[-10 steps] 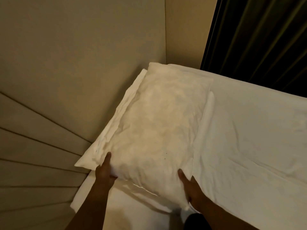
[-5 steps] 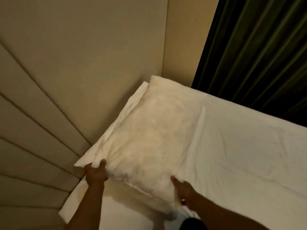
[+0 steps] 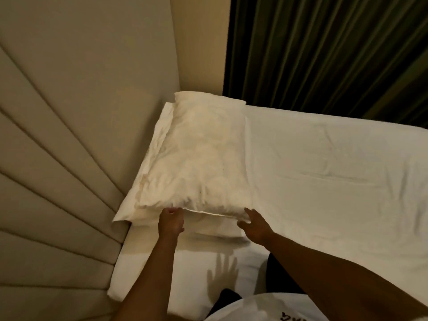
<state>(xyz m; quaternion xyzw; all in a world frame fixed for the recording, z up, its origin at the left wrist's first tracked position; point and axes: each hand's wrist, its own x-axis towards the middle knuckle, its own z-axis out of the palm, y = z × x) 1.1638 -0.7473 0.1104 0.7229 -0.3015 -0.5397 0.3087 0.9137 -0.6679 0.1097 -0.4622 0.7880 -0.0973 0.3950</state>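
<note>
A white pillow (image 3: 199,163) lies on a second, flatter pillow (image 3: 129,212) at the head of the bed, its long side against the padded headboard. My left hand (image 3: 171,220) is at the top pillow's near edge, fingers curled in under it and gripping the fabric. My right hand (image 3: 254,224) is at the pillow's near right corner with its fingers spread and straight, the fingertips touching the corner. Both forearms reach in from the bottom of the view.
A white sheet (image 3: 324,172) covers the mattress to the right. The beige ribbed headboard (image 3: 58,181) fills the left side. A dark pleated curtain (image 3: 324,49) hangs behind the bed. A white shirt (image 3: 250,309) and dark trousers show at the bottom.
The pillow has been pushed away from me and now lies flat on the lower pillow. My right hand has let go of its near corner and opened; my left hand moved right along the near edge.
</note>
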